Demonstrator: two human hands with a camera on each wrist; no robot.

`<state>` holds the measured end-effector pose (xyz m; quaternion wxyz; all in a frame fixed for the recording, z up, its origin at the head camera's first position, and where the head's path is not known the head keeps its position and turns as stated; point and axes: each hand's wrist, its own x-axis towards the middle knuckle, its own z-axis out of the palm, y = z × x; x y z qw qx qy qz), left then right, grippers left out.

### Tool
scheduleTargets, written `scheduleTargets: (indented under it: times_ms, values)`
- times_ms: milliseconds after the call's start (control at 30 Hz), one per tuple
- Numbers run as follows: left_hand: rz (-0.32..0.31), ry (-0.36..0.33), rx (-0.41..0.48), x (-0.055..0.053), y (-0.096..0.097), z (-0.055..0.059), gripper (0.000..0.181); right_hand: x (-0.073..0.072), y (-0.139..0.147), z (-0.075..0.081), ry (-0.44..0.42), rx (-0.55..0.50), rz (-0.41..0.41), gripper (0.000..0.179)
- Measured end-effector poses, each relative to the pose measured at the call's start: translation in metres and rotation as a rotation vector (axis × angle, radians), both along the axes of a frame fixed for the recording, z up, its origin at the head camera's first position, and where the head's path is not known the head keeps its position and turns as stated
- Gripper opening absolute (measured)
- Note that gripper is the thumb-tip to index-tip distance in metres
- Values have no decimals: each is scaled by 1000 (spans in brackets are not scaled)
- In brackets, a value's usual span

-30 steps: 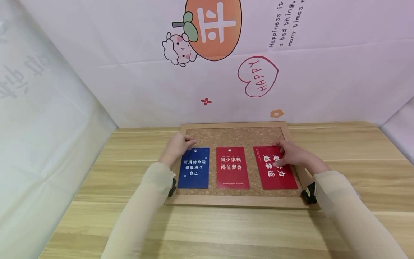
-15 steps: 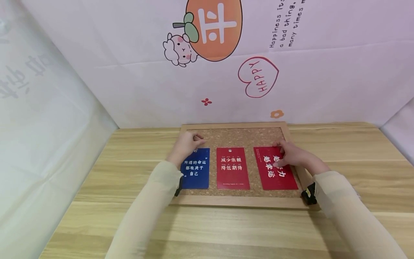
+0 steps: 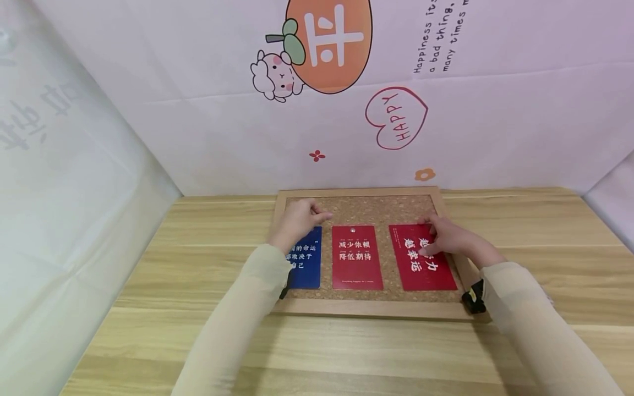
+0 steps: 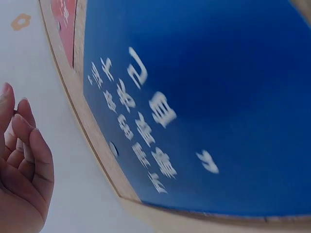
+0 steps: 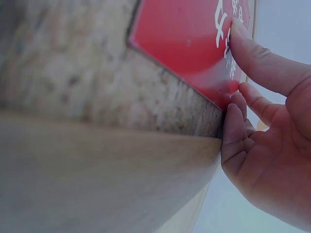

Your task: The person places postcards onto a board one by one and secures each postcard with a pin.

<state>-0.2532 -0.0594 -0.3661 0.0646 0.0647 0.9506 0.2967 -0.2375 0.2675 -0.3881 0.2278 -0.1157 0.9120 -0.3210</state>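
Observation:
Over the upper part of the blue card [image 3: 308, 272], my left hand [image 3: 297, 223] hangs with thumb and forefinger pinched together. In the left wrist view a small dark pin [image 4: 15, 112] shows between those fingertips, mostly hidden. A round tack [image 4: 114, 148] sits at the blue card's top edge. The middle red card [image 3: 358, 269] has a silver tack [image 3: 353, 230] at its top. My right hand [image 3: 453, 237] holds the right red card [image 3: 421, 279], which lies sideways on the cork board [image 3: 369, 210]. Its thumb presses the face, and its fingertips are at the card's edge.
A pale wooden frame [image 3: 376, 308] borders the board on a wood-grain table [image 3: 346, 352]. A white printed cloth [image 3: 223, 143] hangs upright behind. Another white cloth [image 3: 89, 181] stands along the left side. A black wrist strap [image 3: 474, 297] overlaps the frame's lower right.
My left hand has moved right, from the blue card's top left corner toward the middle red card, covering more of the blue card. My right hand and the cards stay put.

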Motion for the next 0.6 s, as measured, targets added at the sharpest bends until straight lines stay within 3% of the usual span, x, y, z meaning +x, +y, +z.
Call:
scheduleTargets:
  times_ms: [267,600]
  values:
    - [-28,18,-57,1,18,1,29,0,0,0,2,-1,2,75]
    - [-49,16,-36,-1,30,-5,24,0,0,-2,1,0,-4,74]
